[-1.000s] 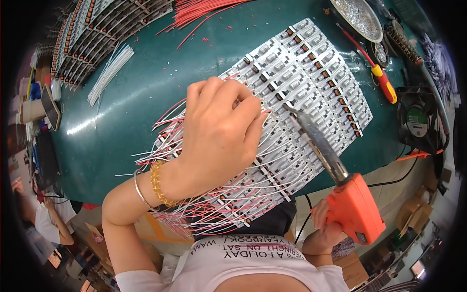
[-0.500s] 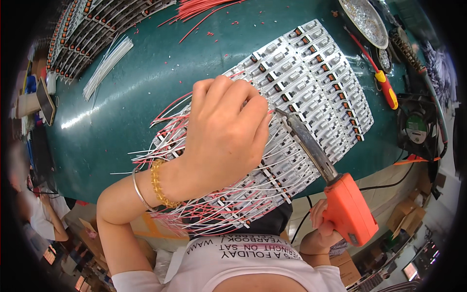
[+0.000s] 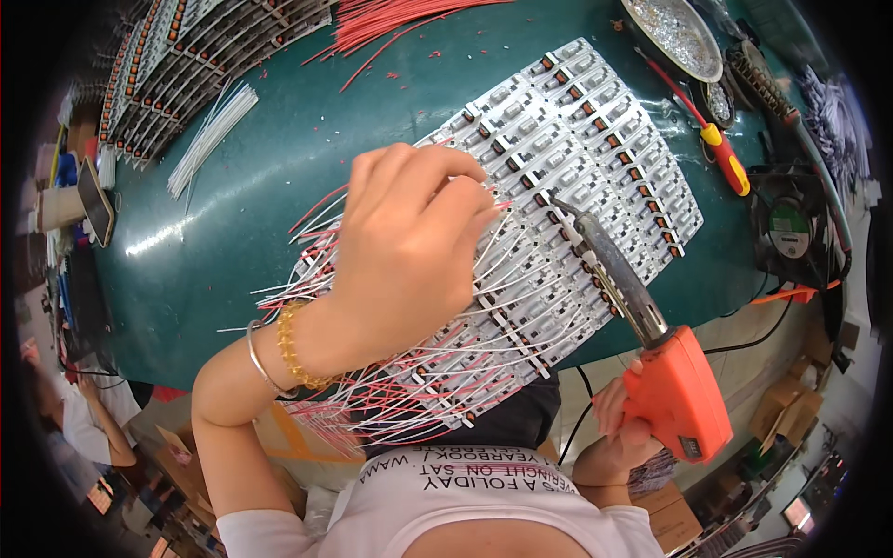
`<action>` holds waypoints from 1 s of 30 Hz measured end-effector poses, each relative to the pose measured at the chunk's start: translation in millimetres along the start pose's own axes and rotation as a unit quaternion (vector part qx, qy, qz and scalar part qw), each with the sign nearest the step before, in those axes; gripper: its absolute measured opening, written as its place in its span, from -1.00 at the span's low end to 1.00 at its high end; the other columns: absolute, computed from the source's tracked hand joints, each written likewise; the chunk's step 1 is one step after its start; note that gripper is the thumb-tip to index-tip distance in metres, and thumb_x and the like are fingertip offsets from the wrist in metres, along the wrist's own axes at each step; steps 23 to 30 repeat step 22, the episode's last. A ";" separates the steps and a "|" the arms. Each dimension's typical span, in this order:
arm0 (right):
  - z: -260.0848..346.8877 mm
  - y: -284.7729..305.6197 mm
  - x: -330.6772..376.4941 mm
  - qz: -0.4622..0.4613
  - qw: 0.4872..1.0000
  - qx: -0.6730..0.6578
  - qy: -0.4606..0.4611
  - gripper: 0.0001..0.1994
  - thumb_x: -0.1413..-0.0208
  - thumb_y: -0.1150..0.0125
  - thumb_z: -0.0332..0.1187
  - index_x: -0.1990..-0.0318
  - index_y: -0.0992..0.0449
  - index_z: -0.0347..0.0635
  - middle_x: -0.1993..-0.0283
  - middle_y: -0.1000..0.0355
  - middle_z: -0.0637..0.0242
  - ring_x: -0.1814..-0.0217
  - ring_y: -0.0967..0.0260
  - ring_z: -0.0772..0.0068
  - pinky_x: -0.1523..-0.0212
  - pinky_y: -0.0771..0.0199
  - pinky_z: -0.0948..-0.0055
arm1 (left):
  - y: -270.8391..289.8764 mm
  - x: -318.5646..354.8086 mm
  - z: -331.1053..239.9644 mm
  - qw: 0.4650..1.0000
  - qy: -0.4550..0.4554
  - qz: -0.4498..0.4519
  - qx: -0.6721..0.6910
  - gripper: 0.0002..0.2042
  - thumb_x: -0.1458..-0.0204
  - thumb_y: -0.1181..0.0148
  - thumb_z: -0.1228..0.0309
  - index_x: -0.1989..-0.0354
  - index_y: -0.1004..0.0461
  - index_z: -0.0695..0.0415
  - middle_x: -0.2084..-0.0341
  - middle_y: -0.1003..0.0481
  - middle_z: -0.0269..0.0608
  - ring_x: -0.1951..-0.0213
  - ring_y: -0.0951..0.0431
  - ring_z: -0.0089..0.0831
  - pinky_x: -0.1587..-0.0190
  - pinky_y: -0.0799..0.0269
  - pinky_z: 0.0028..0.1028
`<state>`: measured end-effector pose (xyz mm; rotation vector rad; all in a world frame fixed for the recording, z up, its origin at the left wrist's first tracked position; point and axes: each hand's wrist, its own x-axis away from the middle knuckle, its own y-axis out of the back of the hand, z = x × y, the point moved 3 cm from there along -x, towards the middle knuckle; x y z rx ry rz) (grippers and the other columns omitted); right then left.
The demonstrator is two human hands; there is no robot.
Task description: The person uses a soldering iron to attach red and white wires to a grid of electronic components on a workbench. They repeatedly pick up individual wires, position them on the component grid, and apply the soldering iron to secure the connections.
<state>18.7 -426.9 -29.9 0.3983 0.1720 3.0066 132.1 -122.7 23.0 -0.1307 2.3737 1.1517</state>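
Note:
A large panel of grey circuit boards (image 3: 595,158) lies across the near side of the table, with small orange-and-black parts in rows. Over its left half is my left hand (image 3: 409,232), fingers pinched on a thin red wire (image 3: 503,204) whose end pokes out past the fingertips. Red and white wires (image 3: 437,372) trail from the boards beneath that hand and wrist. My right hand (image 3: 625,418) grips the orange handle of a soldering iron (image 3: 679,395). The iron's tip points up and left, over the boards just right of my left fingertips; whether it touches them I cannot tell.
A bundle of red wires (image 3: 391,23) and one of white wires (image 3: 212,138) lie beyond. Stacked board panels (image 3: 195,65) stand at far left. To the right are a screwdriver (image 3: 726,158), a metal dish (image 3: 677,37) and a black fan (image 3: 791,228).
The iron's tip has pulled away from my left fingertips, slightly to the right. My left hand has shifted a little left, its fingers loosening slightly around the red wire.

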 end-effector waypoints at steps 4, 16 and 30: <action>27.8 -20.1 0.5 0.033 0.996 -0.033 0.069 -0.10 -0.03 -0.20 0.26 -0.10 -0.23 -0.59 0.76 -0.19 0.51 0.79 -0.12 0.62 0.72 -0.23 0.58 | -0.2 -1.2 -15.5 1.000 0.001 0.023 0.009 -0.85 0.19 -0.33 0.61 0.49 -0.47 0.16 0.39 -0.45 -0.25 0.31 -0.42 -0.28 0.20 -0.22 -0.35; 31.6 -16.4 -5.3 0.132 0.989 0.021 0.056 -0.42 0.01 -0.29 0.24 0.64 -0.36 -0.11 0.63 -0.29 0.47 0.62 -0.22 0.52 0.58 -0.15 0.49 | -16.5 4.5 -14.9 0.998 0.010 0.059 -0.010 -0.83 0.23 -0.28 0.64 0.52 -0.39 0.14 0.42 -0.41 -0.27 0.36 -0.40 -0.29 0.16 -0.20 -0.32; 28.9 -6.4 10.1 0.037 0.989 0.141 0.031 -0.39 0.04 -0.27 0.31 0.55 -0.40 -0.14 0.60 -0.32 0.49 0.62 -0.26 0.51 0.54 -0.27 0.51 | -14.6 4.6 -14.1 0.998 0.013 0.059 -0.007 -0.83 0.23 -0.28 0.63 0.51 -0.41 0.13 0.42 -0.41 -0.27 0.35 -0.40 -0.29 0.16 -0.20 -0.30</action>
